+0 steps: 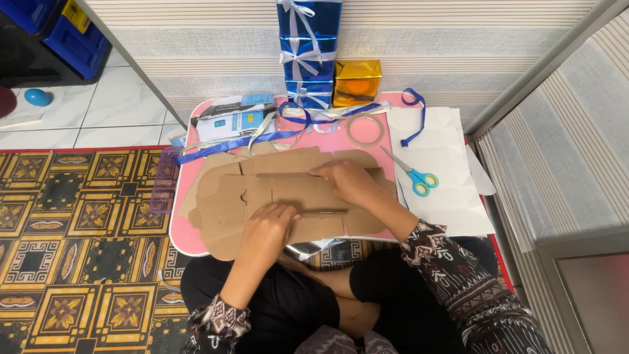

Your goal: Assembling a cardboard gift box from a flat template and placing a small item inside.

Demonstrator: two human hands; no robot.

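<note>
A flat brown cardboard box blank lies spread over a small pink table. My left hand presses on its near middle panel, fingers bent onto a fold line. My right hand rests on the far right part of the cardboard, fingers curled over a flap edge. Beneath the near edge of the cardboard a shiny silver sheet sticks out.
Blue-handled scissors lie on white paper at the right. A tape roll, blue ribbon, stacked blue gift boxes, a gold box and packets sit at the back. Patterned carpet lies left; a wall stands right.
</note>
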